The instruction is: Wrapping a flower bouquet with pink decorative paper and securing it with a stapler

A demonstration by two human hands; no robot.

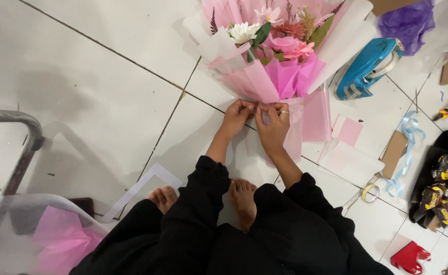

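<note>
Seated on the white tiled floor (81, 66), you pinch the waist of a pink-wrapped bouquet (280, 61) with both hands. Your left hand (237, 114) and ringed right hand (274, 125) have fingers closed on the wrapping, perhaps on a thin tie, too small to tell. A blue tape dispenser (366, 66) lies nearby.

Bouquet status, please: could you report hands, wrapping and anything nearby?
Left hand and right hand pinching bouquet at its waist. Tape dispenser beside it.
</note>
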